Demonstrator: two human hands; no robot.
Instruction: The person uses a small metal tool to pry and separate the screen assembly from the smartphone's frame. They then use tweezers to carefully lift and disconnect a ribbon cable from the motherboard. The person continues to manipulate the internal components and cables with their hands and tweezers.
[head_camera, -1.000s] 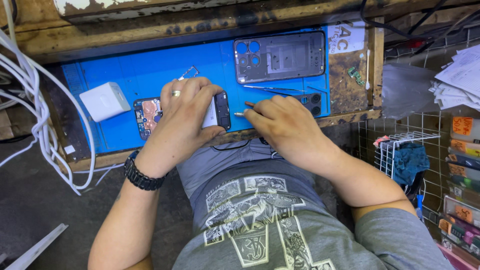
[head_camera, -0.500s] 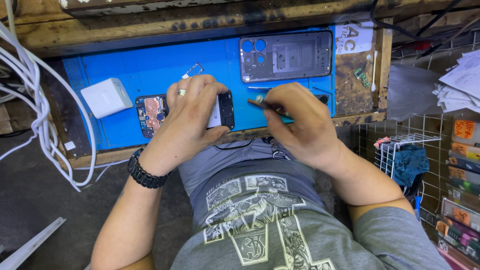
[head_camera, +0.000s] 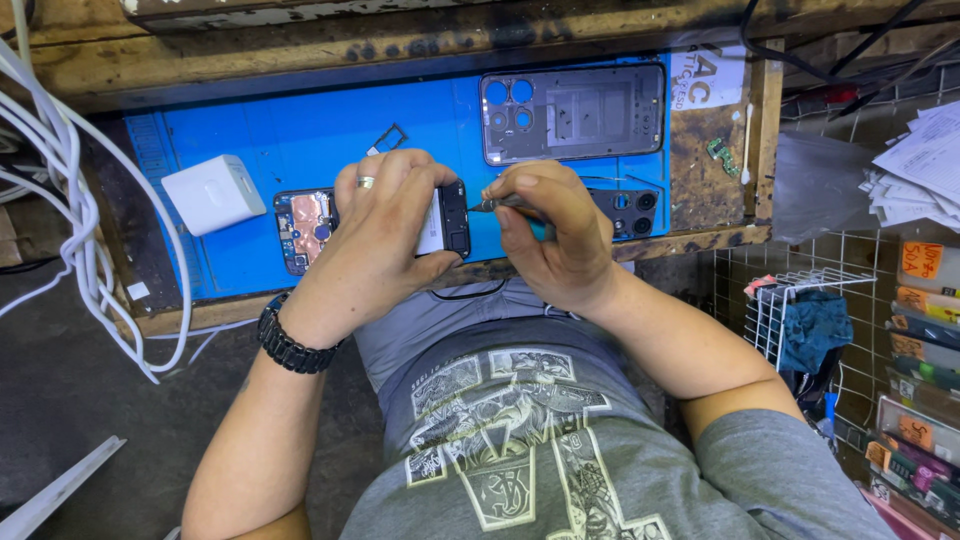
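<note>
My left hand (head_camera: 385, 225), with a ring and a black wristwatch, grips an opened phone body (head_camera: 447, 218) at its end with the black camera part, over the blue work mat (head_camera: 300, 135). My right hand (head_camera: 555, 235) pinches a thin metal tool (head_camera: 492, 203), its tip pointing at the phone's edge. The rest of the phone, showing its circuit board (head_camera: 303, 225), sticks out left of my left hand. Behind my hands lies a grey phone frame (head_camera: 572, 113).
A white charger block (head_camera: 213, 193) lies on the mat's left. A black camera piece (head_camera: 626, 208) sits right of my right hand. White cables (head_camera: 60, 220) hang at left. A wire basket (head_camera: 795, 310) and stacked packages (head_camera: 920, 350) stand at right.
My right hand picked up the thin tool from the mat and brought it left to the phone's edge. My left hand kept its hold on the phone.
</note>
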